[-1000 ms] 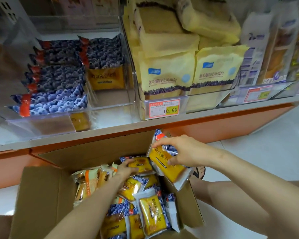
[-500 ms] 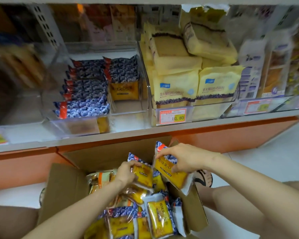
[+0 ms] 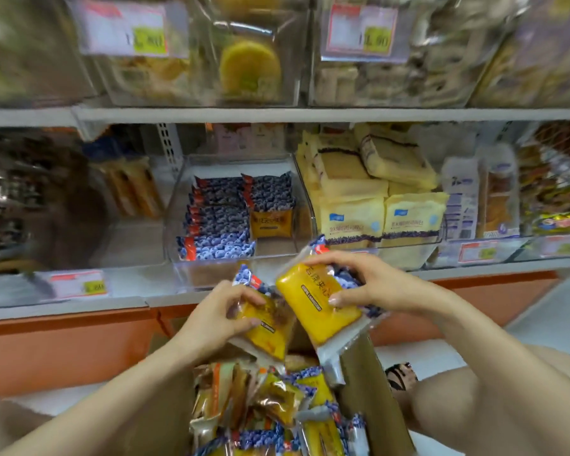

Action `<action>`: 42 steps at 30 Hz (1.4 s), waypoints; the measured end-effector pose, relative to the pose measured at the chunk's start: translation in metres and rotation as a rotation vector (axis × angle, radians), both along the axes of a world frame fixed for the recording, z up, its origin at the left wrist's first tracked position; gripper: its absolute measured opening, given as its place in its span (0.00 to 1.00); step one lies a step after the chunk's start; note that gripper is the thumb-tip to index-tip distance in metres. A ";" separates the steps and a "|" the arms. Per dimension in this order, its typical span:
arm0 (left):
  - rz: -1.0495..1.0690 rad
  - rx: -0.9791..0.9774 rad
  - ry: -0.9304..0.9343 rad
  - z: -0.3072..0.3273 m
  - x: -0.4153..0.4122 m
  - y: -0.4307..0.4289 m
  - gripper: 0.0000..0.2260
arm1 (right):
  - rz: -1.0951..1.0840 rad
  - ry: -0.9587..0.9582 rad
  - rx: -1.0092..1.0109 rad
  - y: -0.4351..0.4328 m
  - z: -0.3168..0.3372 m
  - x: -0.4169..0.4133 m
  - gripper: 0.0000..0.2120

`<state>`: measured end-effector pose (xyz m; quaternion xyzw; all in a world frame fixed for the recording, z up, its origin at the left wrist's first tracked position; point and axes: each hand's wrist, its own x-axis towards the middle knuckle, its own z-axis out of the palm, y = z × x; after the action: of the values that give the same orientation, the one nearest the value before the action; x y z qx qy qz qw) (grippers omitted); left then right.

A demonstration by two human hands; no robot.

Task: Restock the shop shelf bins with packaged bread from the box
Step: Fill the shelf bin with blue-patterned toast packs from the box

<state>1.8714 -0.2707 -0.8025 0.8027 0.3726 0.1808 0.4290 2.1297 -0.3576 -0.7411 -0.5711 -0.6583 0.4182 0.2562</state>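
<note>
The box sits nearest, loose bread inside; above it the left hand grips the lower pack, the right hand the upper pack — both short of the clear bin; best stand these 2 upright in its bare front-right space — labels forward.

furniture: grey shelf boards, two tiers | base: orange panel | floor: pale, glossy | light: even, indoor
</note>
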 end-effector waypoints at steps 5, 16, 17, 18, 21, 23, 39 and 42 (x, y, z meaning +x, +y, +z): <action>0.066 0.125 -0.114 0.045 -0.012 0.038 0.15 | -0.108 -0.024 0.157 0.034 0.040 -0.011 0.27; 0.332 -0.042 -0.309 0.060 -0.036 0.082 0.11 | -0.103 -0.645 0.143 0.195 0.048 -0.027 0.29; 0.349 -0.038 -0.315 0.061 -0.038 0.084 0.11 | -0.073 -0.730 0.084 0.204 0.045 -0.026 0.29; 0.365 -0.042 -0.323 0.062 -0.041 0.086 0.10 | -0.033 -0.787 0.026 0.211 0.042 -0.024 0.28; 0.416 -0.075 -0.352 0.062 -0.048 0.093 0.09 | 0.082 -0.818 -0.084 0.227 0.033 -0.019 0.25; 0.443 -0.082 -0.361 0.061 -0.049 0.095 0.08 | 0.139 -0.802 -0.135 0.231 0.029 -0.022 0.24; 0.475 -0.046 -0.384 0.060 -0.036 0.102 0.09 | 0.043 -0.882 0.135 0.215 0.000 -0.037 0.21; 0.478 -0.055 -0.398 0.060 -0.032 0.104 0.09 | 0.052 -0.861 0.030 0.210 0.014 -0.039 0.22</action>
<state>1.8394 -0.1672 -0.7428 0.6294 0.4642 0.4200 0.4604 2.0904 -0.1471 -0.7271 -0.6729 -0.7254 0.1384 -0.0440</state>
